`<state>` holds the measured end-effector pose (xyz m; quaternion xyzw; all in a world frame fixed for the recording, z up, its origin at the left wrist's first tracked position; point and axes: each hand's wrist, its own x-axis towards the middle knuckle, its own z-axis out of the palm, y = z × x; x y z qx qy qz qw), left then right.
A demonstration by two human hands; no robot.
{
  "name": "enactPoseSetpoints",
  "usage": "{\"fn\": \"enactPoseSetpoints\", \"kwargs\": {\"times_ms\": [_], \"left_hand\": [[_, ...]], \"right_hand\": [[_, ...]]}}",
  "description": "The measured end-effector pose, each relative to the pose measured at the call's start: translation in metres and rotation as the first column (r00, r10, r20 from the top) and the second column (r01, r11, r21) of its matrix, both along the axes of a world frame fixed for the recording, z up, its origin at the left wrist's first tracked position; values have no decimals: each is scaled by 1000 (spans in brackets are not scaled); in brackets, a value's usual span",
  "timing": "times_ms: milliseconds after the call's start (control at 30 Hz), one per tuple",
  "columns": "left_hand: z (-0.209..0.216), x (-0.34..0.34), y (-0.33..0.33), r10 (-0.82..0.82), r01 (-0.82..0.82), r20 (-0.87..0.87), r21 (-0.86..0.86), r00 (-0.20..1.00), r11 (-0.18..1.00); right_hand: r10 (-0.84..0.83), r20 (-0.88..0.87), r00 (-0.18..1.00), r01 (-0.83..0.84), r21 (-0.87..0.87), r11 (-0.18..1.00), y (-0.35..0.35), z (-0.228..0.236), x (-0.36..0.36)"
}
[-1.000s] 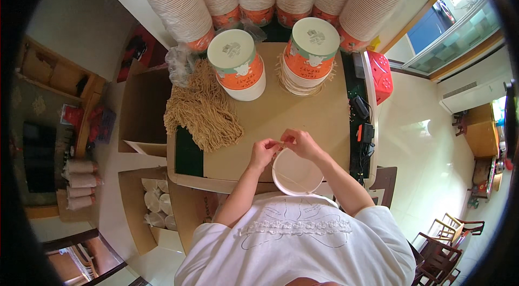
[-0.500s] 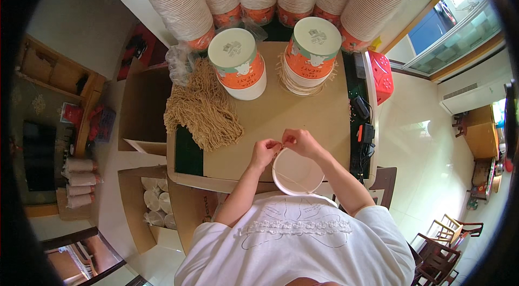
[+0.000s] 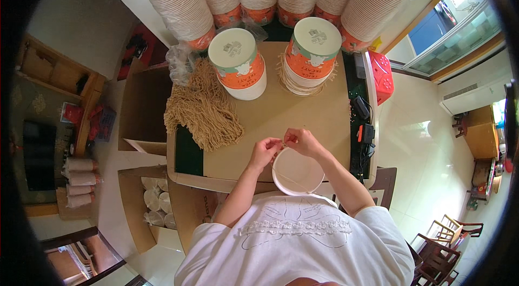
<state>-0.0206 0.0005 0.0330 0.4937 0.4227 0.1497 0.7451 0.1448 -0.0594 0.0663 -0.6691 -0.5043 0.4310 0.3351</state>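
Two hands meet at the far rim of the white paper bowl, which sits at the near edge of our desk, right against our body. Our left hand and right hand are close together, fingertips pinched on a thin tan string that runs slantwise across the bowl's open mouth toward us. Both hands are equally near. Beyond them to the left lies a heap of string.
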Motion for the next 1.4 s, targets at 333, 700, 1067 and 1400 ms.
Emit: {"fn": "enactPoseSetpoints", "kwargs": {"times_ms": [333, 700, 1067, 1400], "left_hand": [[-2, 7, 1, 64, -63, -18, 39, 998, 997], [-11, 14, 5, 192, -195, 79, 33, 978, 980], [-5, 12, 2, 30, -35, 40, 119, 999, 992], [2, 13, 1, 56, -61, 40, 121, 998, 991]], "right_hand": [[-22, 27, 999, 23, -29, 999, 1, 3, -2], [-30, 62, 998, 37, -106, 994, 2, -1, -7], [-113, 10, 994, 114, -62, 992, -2, -16, -6], [-133, 31, 991, 135, -95, 986, -6, -10, -1]]}}
